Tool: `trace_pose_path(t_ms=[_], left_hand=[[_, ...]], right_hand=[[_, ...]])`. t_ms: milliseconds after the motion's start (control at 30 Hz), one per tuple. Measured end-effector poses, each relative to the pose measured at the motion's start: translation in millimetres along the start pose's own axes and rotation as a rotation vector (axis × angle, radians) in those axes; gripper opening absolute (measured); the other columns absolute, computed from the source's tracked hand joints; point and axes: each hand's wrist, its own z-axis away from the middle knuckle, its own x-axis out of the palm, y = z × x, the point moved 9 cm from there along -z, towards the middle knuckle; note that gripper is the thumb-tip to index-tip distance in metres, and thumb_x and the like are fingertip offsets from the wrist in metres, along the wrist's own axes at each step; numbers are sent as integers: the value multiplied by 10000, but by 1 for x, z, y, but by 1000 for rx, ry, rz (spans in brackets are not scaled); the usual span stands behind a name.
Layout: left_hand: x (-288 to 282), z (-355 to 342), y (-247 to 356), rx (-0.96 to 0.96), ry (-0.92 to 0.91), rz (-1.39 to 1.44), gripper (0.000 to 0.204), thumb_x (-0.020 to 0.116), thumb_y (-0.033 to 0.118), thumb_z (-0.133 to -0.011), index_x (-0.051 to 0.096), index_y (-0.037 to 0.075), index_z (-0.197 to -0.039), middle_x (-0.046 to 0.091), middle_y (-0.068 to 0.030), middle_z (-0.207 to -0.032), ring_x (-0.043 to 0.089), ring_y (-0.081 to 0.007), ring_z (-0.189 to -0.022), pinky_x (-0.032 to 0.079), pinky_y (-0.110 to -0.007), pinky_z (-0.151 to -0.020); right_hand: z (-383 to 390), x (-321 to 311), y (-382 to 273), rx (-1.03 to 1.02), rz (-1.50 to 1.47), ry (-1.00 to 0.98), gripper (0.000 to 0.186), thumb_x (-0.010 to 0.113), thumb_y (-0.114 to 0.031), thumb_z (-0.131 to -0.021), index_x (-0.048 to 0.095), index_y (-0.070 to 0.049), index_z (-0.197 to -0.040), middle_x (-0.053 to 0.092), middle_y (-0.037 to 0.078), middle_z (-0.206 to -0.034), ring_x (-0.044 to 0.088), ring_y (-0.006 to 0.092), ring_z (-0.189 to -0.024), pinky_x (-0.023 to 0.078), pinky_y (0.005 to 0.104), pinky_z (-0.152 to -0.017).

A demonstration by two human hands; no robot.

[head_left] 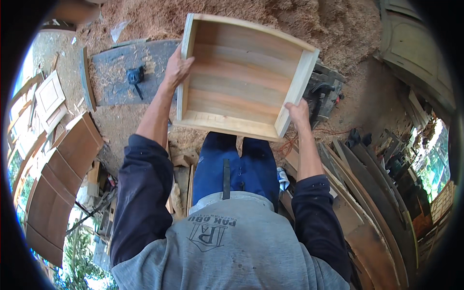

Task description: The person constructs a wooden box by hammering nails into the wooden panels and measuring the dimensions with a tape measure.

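1. Hands grip an open wooden box (241,77) held out ahead of the person, at twelve o'clock above the blue trouser legs (237,164).
2. Left hand (177,68) is curled around the box's left wall — fingers over the edge.
3. Right hand (298,113) is closed on the near right corner, thumb on the rim.
4. Sawdust (299,24) covers the ground beyond; a dark board (116,87) lies at ten o'clock, a power tool (325,94) at two o'clock just beside the box, and stacked planks (372,203) at four o'clock.
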Motion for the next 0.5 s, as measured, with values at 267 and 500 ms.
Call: trace_pose_path(t_ms=[267, 500], left_hand=[[-127, 112, 152, 3, 290, 172, 725, 551, 54, -835, 298, 117, -1512, 638, -203, -1135, 662, -262, -914, 557, -383, -778], [-159, 169, 215, 273, 501, 71, 685, 655, 113, -827, 338, 2, -1424, 572, -158, -1187, 576, -257, -1063, 466, -375, -912]], right_hand=[[50, -28, -78, -105, -280, 7, 311, 693, -105, -769, 665, 62, -1030, 719, 186, -909, 700, 285, -850, 526, 374, -771], [17, -21, -124, -308, -750, 54, 337, 739, -117, -820, 630, 52, -1091, 680, 78, -994, 627, 148, -925, 492, 304, -803]])
